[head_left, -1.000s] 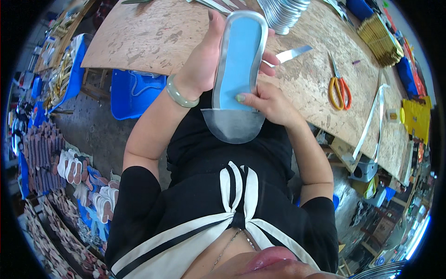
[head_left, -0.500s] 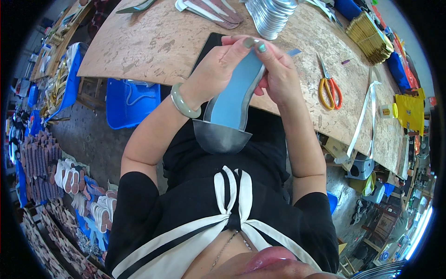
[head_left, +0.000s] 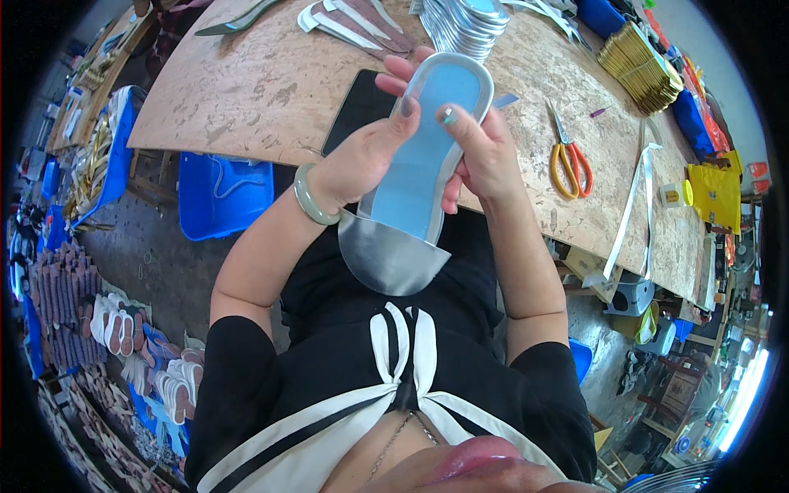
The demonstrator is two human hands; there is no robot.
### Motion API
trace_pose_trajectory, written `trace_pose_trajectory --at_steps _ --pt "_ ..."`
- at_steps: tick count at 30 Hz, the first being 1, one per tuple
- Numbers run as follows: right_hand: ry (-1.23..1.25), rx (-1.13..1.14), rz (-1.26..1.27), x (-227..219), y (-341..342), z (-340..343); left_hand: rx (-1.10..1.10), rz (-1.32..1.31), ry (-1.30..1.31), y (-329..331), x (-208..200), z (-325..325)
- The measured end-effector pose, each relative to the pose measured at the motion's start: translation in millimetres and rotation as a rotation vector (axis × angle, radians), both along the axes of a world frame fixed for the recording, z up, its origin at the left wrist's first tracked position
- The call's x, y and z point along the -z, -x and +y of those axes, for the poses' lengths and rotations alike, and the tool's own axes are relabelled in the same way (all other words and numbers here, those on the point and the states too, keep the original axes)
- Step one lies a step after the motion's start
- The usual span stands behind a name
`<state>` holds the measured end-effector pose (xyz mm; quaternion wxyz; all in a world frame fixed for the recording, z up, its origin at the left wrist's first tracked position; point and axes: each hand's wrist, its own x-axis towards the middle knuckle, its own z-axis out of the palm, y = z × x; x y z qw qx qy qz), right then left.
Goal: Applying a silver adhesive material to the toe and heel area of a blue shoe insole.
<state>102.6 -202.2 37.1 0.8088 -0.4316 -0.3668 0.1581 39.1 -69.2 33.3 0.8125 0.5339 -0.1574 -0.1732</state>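
While both hands pinch it above the table (head_left: pixel 246 90) edge, left hand (head_left: pixel 366 156) and right hand (head_left: pixel 485 152) clamped along the rims, that blue-and-silver shoe insole (head_left: pixel 411 185) looks light, thin and bendy — best gripped by its sides.

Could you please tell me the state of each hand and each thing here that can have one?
Left hand: grip shut on the insole, thumb on its blue face.
Right hand: grip shut on the insole's other edge.
Insole: held up, blue face showing, silver cover loose at the lower end.
Scissors: lying on the workbench, blades closed.
Stack of silver insoles: piled, untouched.
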Motion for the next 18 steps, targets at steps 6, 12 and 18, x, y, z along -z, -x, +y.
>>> trace_pose_trajectory --at_steps 6,12,18 --pt "0.66 -0.265 -0.157 0.0 -2.2 -28.6 -0.202 -0.2 -0.293 1.3 9.6 9.7" --pt "0.193 -0.052 -0.315 -13.7 0.9 -31.2 -0.061 -0.433 -0.819 6.5 -35.8 31.1" --pt "-0.257 0.146 -0.953 -42.0 -16.2 -49.8 -0.55 -0.788 -0.702 62.1 -68.4 27.2"
